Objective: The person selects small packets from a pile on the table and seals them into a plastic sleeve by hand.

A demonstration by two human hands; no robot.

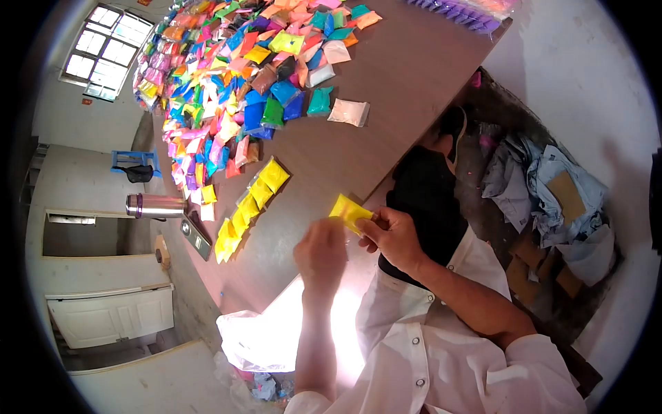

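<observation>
My right hand [396,238] pinches a small yellow packet [350,212] between thumb and fingers, above the table's near edge. Close on its left is my left hand [321,250], blurred, its fingers curled in. Whether those fingertips touch the packet or hold anything is hidden. On the table, left of my hands, a row of several yellow packets [249,205] lies side by side, partly overlapping.
A large heap of multicoloured packets [255,76] covers the table's [393,76] far left part. A steel flask [156,205] and a dark phone-like object [196,234] are at the left edge. White plastic [248,341] hangs below; bags and cardboard [552,200] lie on the right.
</observation>
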